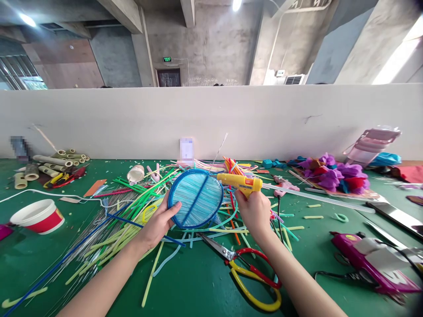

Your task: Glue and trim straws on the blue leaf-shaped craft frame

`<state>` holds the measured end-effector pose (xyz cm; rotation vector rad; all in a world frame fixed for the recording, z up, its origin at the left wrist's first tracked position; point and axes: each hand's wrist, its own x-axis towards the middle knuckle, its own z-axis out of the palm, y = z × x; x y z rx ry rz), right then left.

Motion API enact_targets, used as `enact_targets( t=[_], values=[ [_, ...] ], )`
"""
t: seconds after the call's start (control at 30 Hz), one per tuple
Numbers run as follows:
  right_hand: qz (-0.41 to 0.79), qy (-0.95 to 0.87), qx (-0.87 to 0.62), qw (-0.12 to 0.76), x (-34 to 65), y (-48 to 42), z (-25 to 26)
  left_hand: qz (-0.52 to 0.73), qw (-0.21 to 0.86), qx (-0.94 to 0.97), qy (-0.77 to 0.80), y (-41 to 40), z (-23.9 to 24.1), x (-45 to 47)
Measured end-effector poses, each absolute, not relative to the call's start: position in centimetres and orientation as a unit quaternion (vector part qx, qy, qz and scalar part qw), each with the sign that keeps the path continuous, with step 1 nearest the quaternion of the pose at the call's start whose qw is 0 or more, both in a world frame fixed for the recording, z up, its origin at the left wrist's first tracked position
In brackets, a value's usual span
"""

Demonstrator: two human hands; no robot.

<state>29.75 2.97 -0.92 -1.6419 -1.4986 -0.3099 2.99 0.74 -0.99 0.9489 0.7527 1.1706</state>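
My left hand grips the lower left rim of a round blue woven disc and holds it tilted above the green table. My right hand is closed round the handle of a yellow glue gun. Its nozzle points left and touches the disc's upper right rim. Beneath both hands lies a heap of coloured plastic strips.
Red-and-yellow-handled scissors lie just in front of my right wrist. A pink glue gun sits at the right, purple and red paper flowers behind it. A red and white tub and bamboo tubes stand left. A white partition closes the back.
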Motion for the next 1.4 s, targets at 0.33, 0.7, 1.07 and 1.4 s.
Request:
enact_targets(
  t=[0.33,0.7,1.07,1.4],
  values=[
    [-0.145,-0.605,-0.661,0.419,29.78,2.97,-0.94,0.528,0.664,0.413,0.332,0.69,-0.57,2.96],
    [-0.146,-0.606,-0.663,0.414,29.92,3.14,-1.26,0.549,0.656,0.401,0.329,0.9,-0.52,2.92],
    [-0.16,-0.604,-0.654,0.426,30.01,3.2,-1.27,0.558,0.651,0.398,0.326,1.07,-0.66,2.72],
    [-0.158,-0.606,-0.657,0.421,30.05,3.25,-1.42,0.568,0.649,0.39,0.322,1.06,-0.16,2.7]
  ],
)
